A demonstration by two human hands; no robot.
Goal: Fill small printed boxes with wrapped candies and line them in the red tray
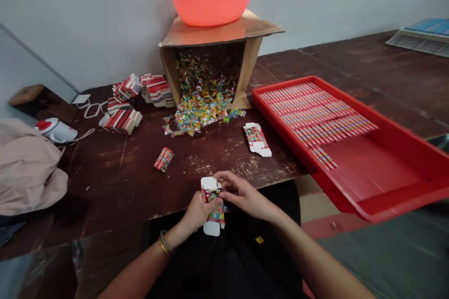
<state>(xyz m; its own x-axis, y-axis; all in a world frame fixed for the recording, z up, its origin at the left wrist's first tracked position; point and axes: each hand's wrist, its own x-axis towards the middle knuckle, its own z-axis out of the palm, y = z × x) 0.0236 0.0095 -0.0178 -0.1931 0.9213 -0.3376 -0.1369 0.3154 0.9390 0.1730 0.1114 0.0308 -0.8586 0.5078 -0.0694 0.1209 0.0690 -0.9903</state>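
Both hands (left [198,212], right [245,196]) clasp small carton [212,205]; candy heap [201,114], red tray [386,182] beyond.

**No legible print**

Nothing can be read. The small carton [212,205] held at the counter [115,173] edge bears colourful printing with a cartoon-like picture, but any lettering is too small and blurred. The same holds for the flat carton [257,139], the packed boxes in the red tray [368,182] and the red-and-white stacks [122,120].
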